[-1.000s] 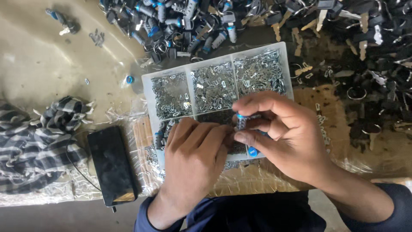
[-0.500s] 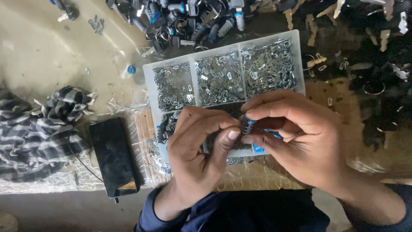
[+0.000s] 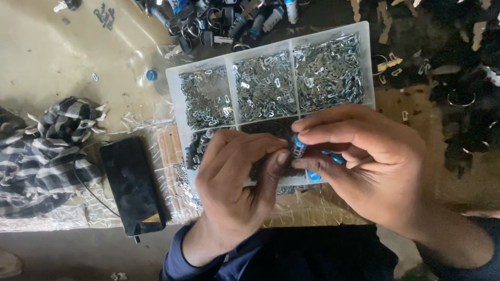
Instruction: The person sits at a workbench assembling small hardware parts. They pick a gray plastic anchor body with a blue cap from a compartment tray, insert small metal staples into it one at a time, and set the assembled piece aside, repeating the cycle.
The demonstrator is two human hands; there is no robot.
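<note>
My right hand pinches a small blue-and-silver cylindrical part between thumb and forefinger, with more blue pieces tucked under its fingers. My left hand meets it from the left, fingertips touching the same part. Both hands hover over the near row of a white compartment tray whose far compartments are full of small shiny metal clips. The near compartments are mostly hidden by my hands.
A black phone with a cable lies left of the tray beside a striped cloth. A heap of dark and blue parts lies beyond the tray. A loose blue cap and crinkled plastic wrap lie nearby.
The view has shifted so the tray sits higher in frame. My hands have drawn together and the left fingertips now touch the small part in my right hand.
</note>
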